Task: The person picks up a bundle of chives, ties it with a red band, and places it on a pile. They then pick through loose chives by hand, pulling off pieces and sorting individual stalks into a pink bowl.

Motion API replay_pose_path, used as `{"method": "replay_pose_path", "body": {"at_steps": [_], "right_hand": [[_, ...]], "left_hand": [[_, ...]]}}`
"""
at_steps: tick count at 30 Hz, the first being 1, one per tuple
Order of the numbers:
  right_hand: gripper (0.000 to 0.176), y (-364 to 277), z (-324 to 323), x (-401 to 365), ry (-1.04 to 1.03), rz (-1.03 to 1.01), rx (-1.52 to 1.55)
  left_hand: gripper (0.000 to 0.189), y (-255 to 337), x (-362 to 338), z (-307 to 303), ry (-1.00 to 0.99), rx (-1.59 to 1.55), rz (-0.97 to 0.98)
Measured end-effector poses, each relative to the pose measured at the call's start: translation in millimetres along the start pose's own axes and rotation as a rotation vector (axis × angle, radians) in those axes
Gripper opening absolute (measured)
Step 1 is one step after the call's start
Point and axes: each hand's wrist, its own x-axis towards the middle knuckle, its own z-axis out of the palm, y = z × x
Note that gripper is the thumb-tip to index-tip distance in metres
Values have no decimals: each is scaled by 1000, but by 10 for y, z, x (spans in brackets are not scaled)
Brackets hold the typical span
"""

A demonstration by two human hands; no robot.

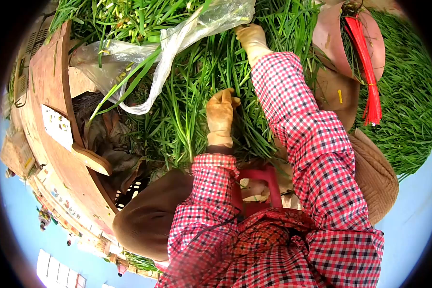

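Both my hands wear tan work gloves. My left hand (221,115) is over the middle of a heap of long green leaf stalks (187,91), its fingers curled in; whether a stalk is between them I cannot make out. Farther forward, my right hand (252,39) reaches into the leaves, fingers bent down and partly hidden, so what they hold does not show. Just left of the right hand's fingertips lies a crumpled clear plastic bag (177,41), spread across the heap.
A bundle of red ties (365,72) hangs by a pink band (379,43) at the right. Another mass of greens (408,96) lies beyond it. A wooden board (48,91) with a white card (57,127) stands at the left. Below my hands is a red plastic stool (272,185).
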Motion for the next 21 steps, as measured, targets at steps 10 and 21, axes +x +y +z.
{"method": "replay_pose_path", "body": {"at_steps": [10,21], "right_hand": [[21,108,-865,-976,120,575,2102],[28,308,-728,-1623,448,357,2447]], "left_hand": [[29,409,92,20,444,682,725],[35,623,1169,518,386,1206,623]]}}
